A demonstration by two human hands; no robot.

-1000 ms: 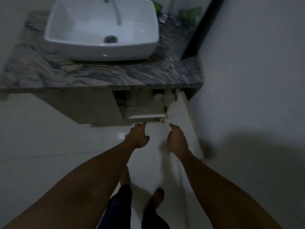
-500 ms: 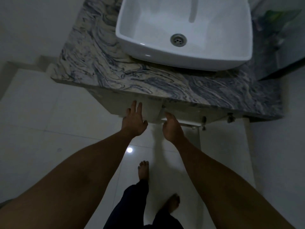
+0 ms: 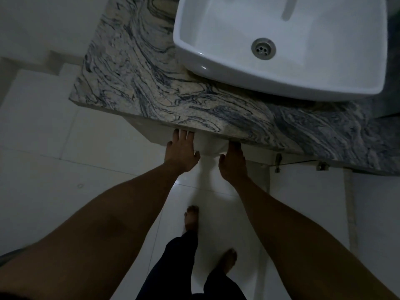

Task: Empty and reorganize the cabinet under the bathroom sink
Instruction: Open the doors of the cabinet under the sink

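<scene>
View: looking straight down from head height in a dim bathroom.
Countertop [image 3: 151, 83]: veined stone; its front edge overhangs and hides most of the cabinet.
Sink [image 3: 281, 68]: white basin at the countertop's back right, empty.
Cabinet [image 3: 149, 131]: directly beneath the front edge; only a pale strip of its front shows, contents unseen.
Left hand [image 3: 180, 152]: fingers spread flat against the cabinet front, holding nothing.
Right hand [image 3: 232, 163]: fingertips tucked under the front edge; whether it grips anything, I cannot tell.
Likely reason: both hands seem placed to work a door or drawer.
Hinges [image 3: 278, 162]: two metal fittings under the edge, to the right.
Room: bare white floor [image 3: 54, 180] left and behind; feet stand close.
</scene>
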